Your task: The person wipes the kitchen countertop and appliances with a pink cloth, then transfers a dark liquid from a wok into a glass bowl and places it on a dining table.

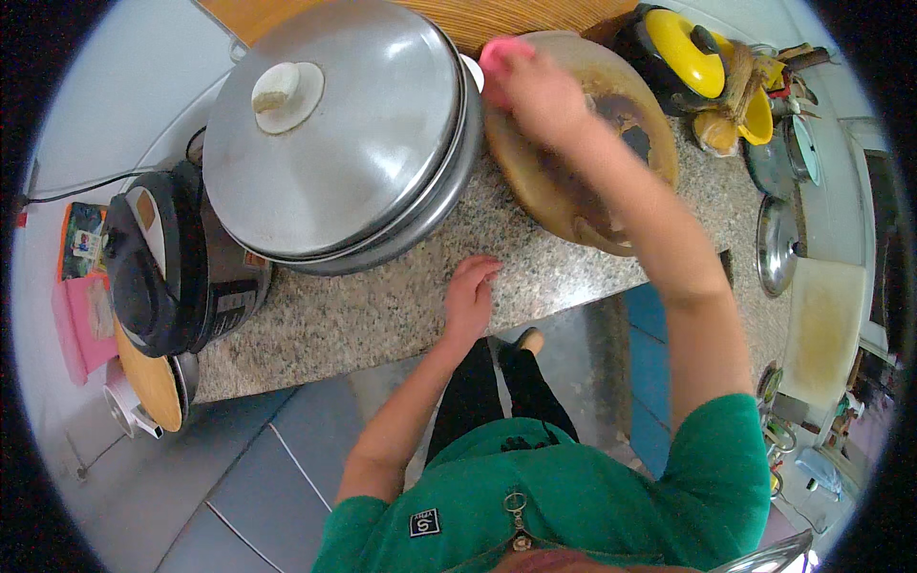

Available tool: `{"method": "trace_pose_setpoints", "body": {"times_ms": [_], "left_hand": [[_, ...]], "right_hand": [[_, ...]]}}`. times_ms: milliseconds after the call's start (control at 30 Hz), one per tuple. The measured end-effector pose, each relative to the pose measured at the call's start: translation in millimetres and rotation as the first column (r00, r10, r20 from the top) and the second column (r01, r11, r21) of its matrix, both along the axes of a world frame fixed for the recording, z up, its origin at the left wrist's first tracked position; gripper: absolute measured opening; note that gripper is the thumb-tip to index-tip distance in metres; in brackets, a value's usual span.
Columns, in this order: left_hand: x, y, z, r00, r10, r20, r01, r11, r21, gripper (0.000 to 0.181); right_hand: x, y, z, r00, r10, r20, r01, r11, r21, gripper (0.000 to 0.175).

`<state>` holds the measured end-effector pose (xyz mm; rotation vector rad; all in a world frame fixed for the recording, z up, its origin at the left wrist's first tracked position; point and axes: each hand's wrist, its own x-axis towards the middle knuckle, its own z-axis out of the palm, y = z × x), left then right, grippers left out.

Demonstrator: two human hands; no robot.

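My right hand (pixel 541 97) is shut on a pink cloth (pixel 505 54) and reaches over the far left part of a large round, brown-stained vessel (pixel 519 183). Dark, burnt-looking patches mark the middle of its surface, partly covered by my forearm. My left hand (pixel 471 294) rests at the front edge of the speckled stone counter (pixel 358 322), holding nothing. Beyond it stands a wide metal pot with a domed lid (pixel 365 136) and a white knob (pixel 276 86). The cloth is blurred, so its exact shape cannot be told.
An electric cooker (pixel 165 265) stands at the left, with a round wooden board (pixel 147 372) near it. A yellow-lidded pot (pixel 684 54), a straw brush (pixel 738 86) and a metal lid (pixel 777 243) lie to the right. A pale cutting board (pixel 824 329) is farther along.
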<state>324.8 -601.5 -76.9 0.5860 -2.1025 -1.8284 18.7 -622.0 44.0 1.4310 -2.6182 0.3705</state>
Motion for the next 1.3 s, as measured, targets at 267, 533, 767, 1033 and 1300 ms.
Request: {"method": "trace_pose_setpoints", "body": {"times_ms": [267, 533, 767, 1033, 1300], "left_hand": [[2.4, 3.6, 0.7, 1.000, -0.027, 0.014, 0.026, 0.998, 0.055, 0.047], [-1.7, 7.8, 3.9, 0.999, -0.012, -0.035, 0.009, 0.997, -0.080, 0.044], [5.1, 5.3, 3.6, 1.000, -0.011, 0.014, 0.012, 0.996, -0.088, 0.040], [5.7, 6.5, 0.5, 0.998, 0.044, -0.051, -0.041, 0.997, 0.062, 0.034], [47.2, -8.9, 2.5, 0.960, 0.279, -0.015, -0.275, 0.954, 0.118, 0.034]], "right_hand": [[120.9, 155.4, 72.2, 0.733, 0.440, 0.519, -0.669, 0.605, 0.432, 0.037], [-90.4, 84.4, 60.2, 0.974, 0.056, -0.218, -0.046, 0.998, 0.052, 0.046], [-57.9, 275.9, -8.3, 0.974, -0.218, 0.055, 0.225, 0.959, -0.175, 0.056], [180.4, 300.4, -125.8, 0.885, -0.452, -0.109, 0.454, 0.891, -0.009, 0.052], [240.5, 131.0, -89.9, 0.971, -0.118, 0.208, 0.134, 0.989, -0.067, 0.053]]}}
